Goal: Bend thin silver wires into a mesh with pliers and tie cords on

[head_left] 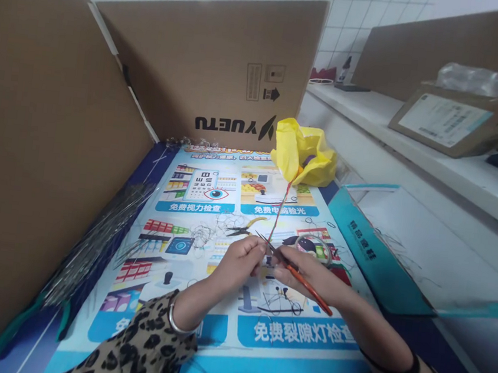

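My right hand (300, 266) is closed around a slim tool with an orange handle (309, 289) and dark pointed tips, which look like narrow pliers or scissors. The tips reach across to the fingers of my left hand (244, 256), which pinch something too small to make out. A twisted red and pale cord (281, 209) comes down from a crumpled yellow bag (303, 156) and ends by both hands. Just beyond my left hand lie yellow-handled pliers (244, 229). Thin wire loops (202, 235) are scattered left of them, and a tape-like ring (319, 248) sits beyond my right hand.
Along the left cardboard wall (37, 128) lies a bundle of straight wires (96, 241), with teal tool handles (64, 320) at its near end. A teal-edged box (379, 253) stands at the right. A parcel (447, 121) rests on the white shelf (372, 113).
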Demonstrator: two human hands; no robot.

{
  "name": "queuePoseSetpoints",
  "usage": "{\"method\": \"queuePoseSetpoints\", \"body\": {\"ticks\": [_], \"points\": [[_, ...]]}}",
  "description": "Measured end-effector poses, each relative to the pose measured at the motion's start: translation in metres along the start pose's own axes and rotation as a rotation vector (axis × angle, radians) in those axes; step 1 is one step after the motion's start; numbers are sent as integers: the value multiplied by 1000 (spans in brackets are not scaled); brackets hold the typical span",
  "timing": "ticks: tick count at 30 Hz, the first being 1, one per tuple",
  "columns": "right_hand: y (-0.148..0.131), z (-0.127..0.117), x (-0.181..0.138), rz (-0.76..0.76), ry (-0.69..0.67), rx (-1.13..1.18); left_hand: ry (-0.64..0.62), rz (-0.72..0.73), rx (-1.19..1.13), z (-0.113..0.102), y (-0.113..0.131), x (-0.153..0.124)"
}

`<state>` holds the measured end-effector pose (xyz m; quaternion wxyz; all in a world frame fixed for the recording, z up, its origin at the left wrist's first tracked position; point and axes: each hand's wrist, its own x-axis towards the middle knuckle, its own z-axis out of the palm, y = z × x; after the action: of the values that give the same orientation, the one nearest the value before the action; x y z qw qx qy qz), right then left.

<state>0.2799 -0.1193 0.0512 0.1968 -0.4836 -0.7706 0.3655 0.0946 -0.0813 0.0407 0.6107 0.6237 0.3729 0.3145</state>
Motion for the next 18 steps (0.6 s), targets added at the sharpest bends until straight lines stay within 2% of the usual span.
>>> {"method": "queuePoseSetpoints", "body": {"ticks": [5,10,14,18], "points": [[9,5,3,-19,71,12,-15,-35,-23,1,-2,2],[14,5,5,-37,51,139,-49,-52,-102,-1,-1,2],[11,3,5,-59,20,225,-78,-10,-188,-1,-2,3],[5,0,4,-95,13,222,-154,92,-244,-4,-6,7]]}}
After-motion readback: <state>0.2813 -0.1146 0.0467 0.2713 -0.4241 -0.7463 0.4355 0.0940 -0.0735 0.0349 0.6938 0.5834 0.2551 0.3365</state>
